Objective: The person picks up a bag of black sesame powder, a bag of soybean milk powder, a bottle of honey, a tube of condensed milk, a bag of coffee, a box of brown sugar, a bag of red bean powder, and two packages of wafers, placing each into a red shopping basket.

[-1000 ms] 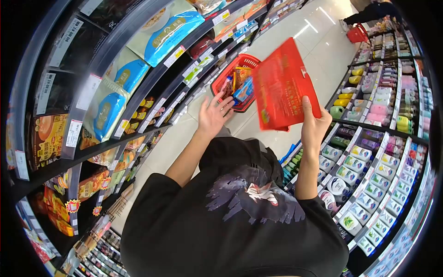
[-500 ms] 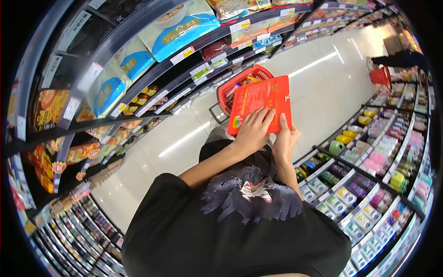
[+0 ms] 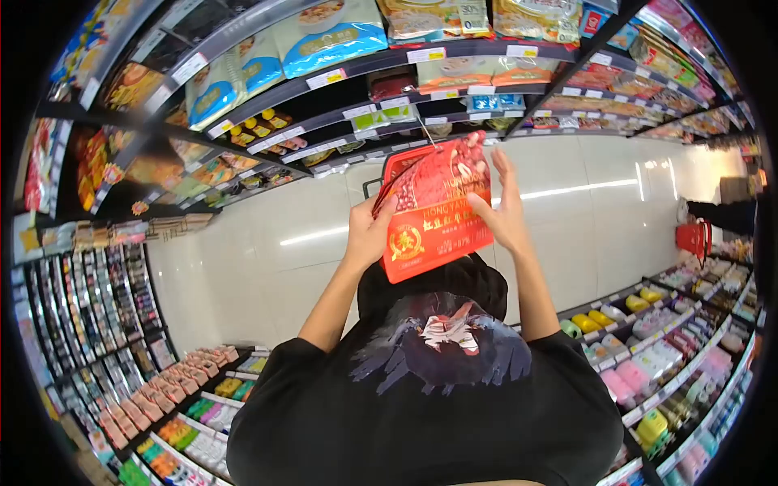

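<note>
A red food pouch (image 3: 438, 235) with a picture of beans and gold lettering is held up in front of my chest, tilted. My left hand (image 3: 370, 232) is closed round its left edge. On the right edge, my right hand (image 3: 504, 212) has its thumb laid over the pouch's front, with the fingers stretched up alongside. Behind the pouch, mostly hidden, is a red shopping basket (image 3: 395, 165) with a dark handle; its contents do not show.
Shelves of bagged food (image 3: 332, 39) run along the far side of the aisle. Packed shelves of bottles and packets (image 3: 648, 356) stand at right and lower left. A person in dark clothes (image 3: 721, 215) is near another red basket (image 3: 693, 239) on the tiled floor (image 3: 567, 219).
The pouch has turned over from its printed back to its picture side and come closer to me. My left hand has moved from its face to the left edge. The camera view has swung.
</note>
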Demonstrator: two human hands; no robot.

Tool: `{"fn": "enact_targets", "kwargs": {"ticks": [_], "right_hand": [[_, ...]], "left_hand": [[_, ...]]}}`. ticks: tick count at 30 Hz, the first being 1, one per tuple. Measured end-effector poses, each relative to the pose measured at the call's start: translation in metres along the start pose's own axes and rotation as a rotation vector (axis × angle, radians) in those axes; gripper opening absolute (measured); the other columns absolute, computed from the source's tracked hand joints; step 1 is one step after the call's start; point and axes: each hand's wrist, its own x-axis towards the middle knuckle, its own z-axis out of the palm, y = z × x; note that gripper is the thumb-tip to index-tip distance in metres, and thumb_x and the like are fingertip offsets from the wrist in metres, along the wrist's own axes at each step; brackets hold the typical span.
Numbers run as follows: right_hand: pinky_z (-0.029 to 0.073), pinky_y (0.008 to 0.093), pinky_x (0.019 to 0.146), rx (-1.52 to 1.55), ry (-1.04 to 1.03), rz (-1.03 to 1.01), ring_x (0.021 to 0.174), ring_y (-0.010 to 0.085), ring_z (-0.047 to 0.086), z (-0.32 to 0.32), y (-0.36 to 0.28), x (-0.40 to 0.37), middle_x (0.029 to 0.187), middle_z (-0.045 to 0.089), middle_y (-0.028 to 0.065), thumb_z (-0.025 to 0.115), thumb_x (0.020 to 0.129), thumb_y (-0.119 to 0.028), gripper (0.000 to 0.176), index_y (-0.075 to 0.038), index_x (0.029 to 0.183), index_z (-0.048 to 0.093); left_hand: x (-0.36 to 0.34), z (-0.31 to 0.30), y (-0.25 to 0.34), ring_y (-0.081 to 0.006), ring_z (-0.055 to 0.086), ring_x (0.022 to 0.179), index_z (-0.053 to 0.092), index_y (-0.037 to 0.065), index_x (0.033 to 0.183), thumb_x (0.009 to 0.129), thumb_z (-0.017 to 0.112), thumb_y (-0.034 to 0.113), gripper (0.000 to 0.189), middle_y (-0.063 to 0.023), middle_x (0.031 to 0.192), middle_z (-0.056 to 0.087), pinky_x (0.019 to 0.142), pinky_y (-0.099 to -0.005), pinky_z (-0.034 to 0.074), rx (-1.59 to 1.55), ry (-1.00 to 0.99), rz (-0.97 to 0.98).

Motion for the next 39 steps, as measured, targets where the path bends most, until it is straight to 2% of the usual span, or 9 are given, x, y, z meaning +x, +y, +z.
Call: {"fn": "enact_targets", "kwargs": {"ticks": [3, 5, 13, 18, 23, 24, 27, 32, 39], "right_hand": [[0.026, 0.0357, 0.103, 0.066, -0.293, 0.064, 0.127, 0.0254, 0.03, -0.02, 0.063, -0.002, 0.14, 0.025, 0.0156, 0.062, 0.079, -0.031, 0.081, -0.002, 0.138, 0.015], [0.024, 0.0355, 0.105, 0.724, -0.428, 0.464, 0.129, 0.024, 0.026, -0.015, 0.084, -0.012, 0.14, 0.024, 0.0143, 0.065, 0.074, -0.042, 0.094, -0.004, 0.14, 0.01], [0.024, 0.0355, 0.105, 0.723, -0.564, 0.617, 0.13, 0.0225, 0.024, -0.015, 0.075, -0.012, 0.143, 0.019, 0.0121, 0.067, 0.063, -0.059, 0.112, -0.004, 0.14, 0.005], [0.026, 0.0353, 0.104, 0.627, -0.514, 0.787, 0.129, 0.0222, 0.025, -0.007, 0.049, 0.003, 0.141, 0.021, 0.0129, 0.07, 0.069, -0.037, 0.098, -0.005, 0.14, 0.009], [0.037, 0.0351, 0.097, 0.818, -0.375, 0.975, 0.119, 0.0219, 0.042, 0.007, 0.098, -0.003, 0.13, 0.039, 0.0133, 0.064, 0.074, -0.018, 0.076, -0.003, 0.135, 0.021], [0.037, 0.0351, 0.097, 0.808, -0.383, 0.977, 0.119, 0.0219, 0.042, 0.009, 0.111, -0.005, 0.13, 0.039, 0.0133, 0.064, 0.074, -0.018, 0.076, -0.003, 0.135, 0.021], [0.039, 0.0357, 0.096, 0.736, -0.357, 1.004, 0.114, 0.0229, 0.048, 0.014, 0.151, -0.015, 0.126, 0.046, 0.0144, 0.061, 0.076, -0.019, 0.067, 0.0, 0.132, 0.029], [0.04, 0.0403, 0.092, 0.811, -0.366, 1.415, 0.108, 0.0247, 0.052, 0.034, 0.234, -0.031, 0.119, 0.053, 0.0124, 0.052, 0.081, -0.032, 0.053, -0.001, 0.122, 0.042], [0.041, 0.0394, 0.092, 0.727, -0.239, 1.412, 0.104, 0.0235, 0.054, 0.067, 0.357, -0.022, 0.115, 0.055, 0.0108, 0.053, 0.079, -0.029, 0.046, -0.004, 0.117, 0.048]], "left_hand": [[-0.011, -0.008, 0.004, -0.0094, 0.057, 0.066, 0.058, -0.004, 0.096, 0.089, 0.052, 0.019, 0.025, -0.0036, 0.085, 0.062, 0.059, -0.0243, 0.046, -0.407, 0.013, -0.105], [-0.013, -0.012, 0.004, -0.0104, 0.059, 0.068, 0.057, -0.002, 0.097, 0.088, 0.053, 0.018, 0.022, -0.0053, 0.084, 0.063, 0.06, -0.0246, 0.049, -0.637, 0.025, -0.262], [0.009, -0.017, -0.013, -0.0108, 0.061, 0.067, 0.057, -0.001, 0.092, 0.088, 0.053, 0.017, 0.019, -0.0062, 0.083, 0.063, 0.058, -0.0247, 0.05, -0.684, 0.108, -0.397], [0.035, -0.018, -0.04, -0.011, 0.061, 0.066, 0.057, -0.001, 0.092, 0.087, 0.054, 0.016, 0.018, -0.0059, 0.082, 0.063, 0.058, -0.0244, 0.05, -0.698, 0.047, -0.457], [0.036, -0.019, -0.073, -0.0188, 0.059, 0.091, 0.042, 0.001, 0.119, 0.079, 0.062, 0.01, 0.045, -0.0122, 0.106, 0.057, 0.076, -0.0308, 0.05, -0.892, -0.115, -0.549], [0.029, -0.018, -0.087, -0.0222, 0.051, 0.107, 0.028, 0.006, 0.131, 0.075, 0.065, 0.009, 0.067, -0.0121, 0.121, 0.047, 0.087, -0.0365, 0.045, -0.814, -0.2, -0.56], [0.01, -0.007, -0.12, -0.0233, 0.046, 0.114, 0.02, 0.011, 0.136, 0.073, 0.066, 0.011, 0.078, -0.0105, 0.127, 0.041, 0.091, -0.0392, 0.042, -0.917, -0.304, -0.758], [0.028, 0.022, -0.194, -0.0233, 0.044, 0.116, 0.015, 0.012, 0.136, 0.071, 0.069, 0.013, 0.084, -0.0095, 0.128, 0.04, 0.093, -0.0403, 0.041, -0.843, -0.32, -0.984], [0.076, 0.047, -0.319, -0.0179, 0.046, 0.113, 0.022, 0.016, 0.136, 0.073, 0.068, 0.017, 0.078, -0.0049, 0.124, 0.045, 0.09, -0.0395, 0.043, -0.692, -0.546, -1.043]]}}
